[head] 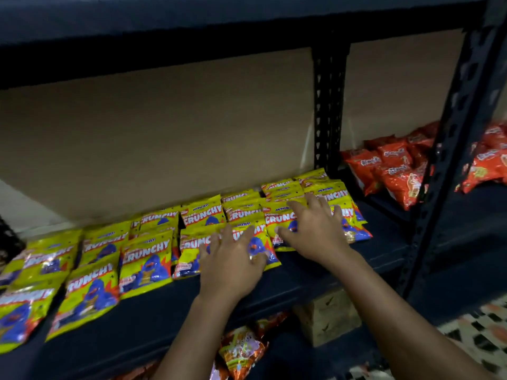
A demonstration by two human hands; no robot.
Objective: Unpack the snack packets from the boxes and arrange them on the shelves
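Several yellow "Crunchy" snack packets [145, 261] lie in overlapping rows across a dark blue shelf [315, 272]. My left hand [233, 259] lies flat, fingers spread, on a packet [258, 242] near the middle of the row. My right hand [315, 229] lies with straight spread fingers on the packets [279, 223] at the right end of the row. Neither hand grips anything.
Red snack packets [395, 168] are piled on the neighbouring shelf to the right, behind a dark perforated upright [329, 105]. Orange and green packets [241, 349] and a cardboard box [329, 316] sit below the shelf. A patterned floor [477, 330] shows at lower right.
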